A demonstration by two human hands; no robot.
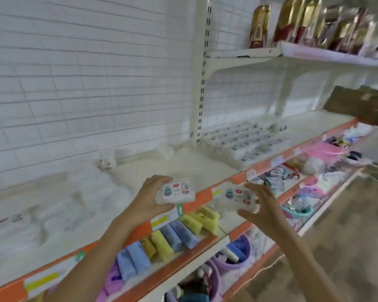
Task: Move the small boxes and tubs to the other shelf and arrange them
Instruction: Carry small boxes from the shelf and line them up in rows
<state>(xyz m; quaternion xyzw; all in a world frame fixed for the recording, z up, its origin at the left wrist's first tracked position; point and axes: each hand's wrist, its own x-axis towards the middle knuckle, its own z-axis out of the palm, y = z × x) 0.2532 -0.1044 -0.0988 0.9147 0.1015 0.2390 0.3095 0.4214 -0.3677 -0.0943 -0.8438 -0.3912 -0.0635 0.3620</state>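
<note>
Clear plastic with a white label marks the two small boxes, one in each hand, both held in the air just in front of the orange edge of the cream shelf [140, 171]. The left hand [150, 200] grips the left box [178, 191] from its left end, fingers curled over the top and thumb underneath. The right hand [261, 207] clamps the right box [238, 197] from its right end, fingers spread across the top and thumb below. The two hands are apart, with the boxes side by side between them, near each other but not touching.

Further right on the same shelf, a flat block of similar boxes [244, 142] lies in neat rows against the white upright post [202, 83]. A single small box [105, 163] stands near the brick-pattern wall, behind the left hand. On the shelf below, rolled cloths [168, 238] in yellow and blue lie in a row.
</note>
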